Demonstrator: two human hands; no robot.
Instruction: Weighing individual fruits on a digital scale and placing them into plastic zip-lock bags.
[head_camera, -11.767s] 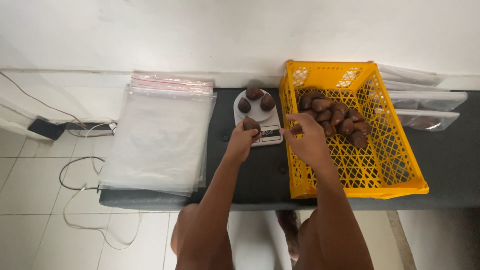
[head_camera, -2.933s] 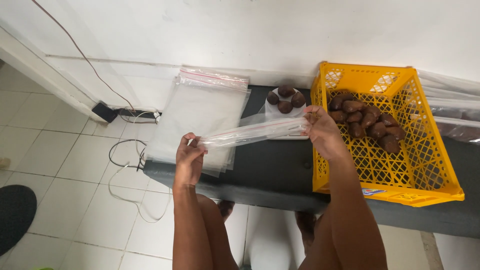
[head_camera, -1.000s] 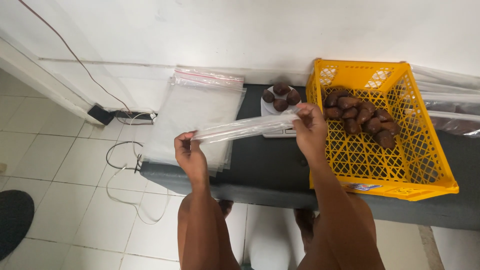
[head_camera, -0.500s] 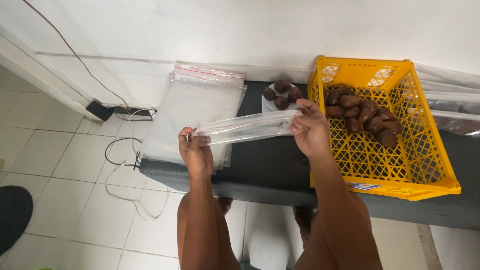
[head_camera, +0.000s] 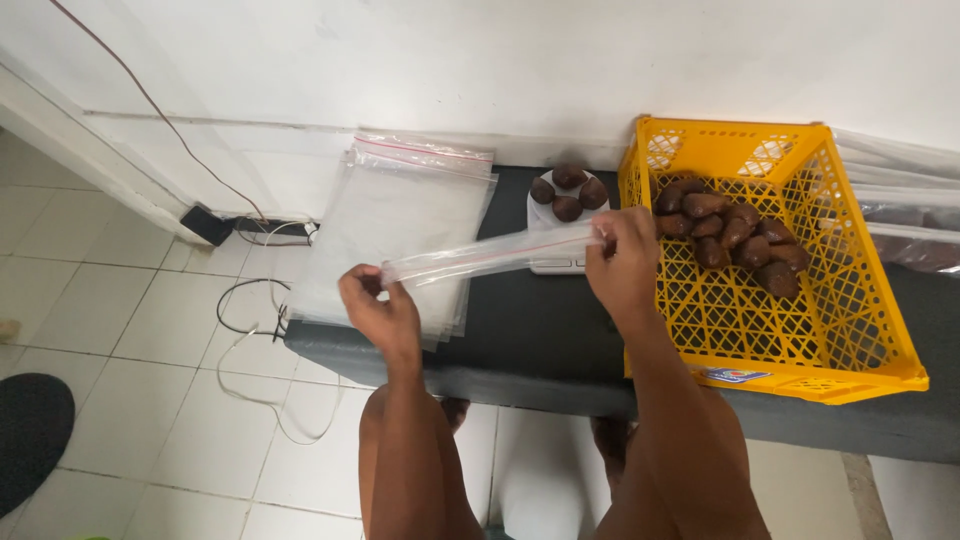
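Head view. A clear zip bag (head_camera: 490, 256) is held above the dark worktop (head_camera: 540, 330), stretched flat between both hands. Its long axis runs left to right, rising slightly toward the right end.

The left hand (head_camera: 380, 310) has its grip closed, pinching the bag's left end. The right hand (head_camera: 622, 262) has its grip closed on the right end, just beside the yellow crate (head_camera: 800, 350).

The crate holds a heap of dark brown fruits (head_camera: 728, 232) at its far side. A small white scale (head_camera: 560, 215) carries four more such fruits. A stack of clear bags (head_camera: 400, 230) lies flat at the worktop's left end.
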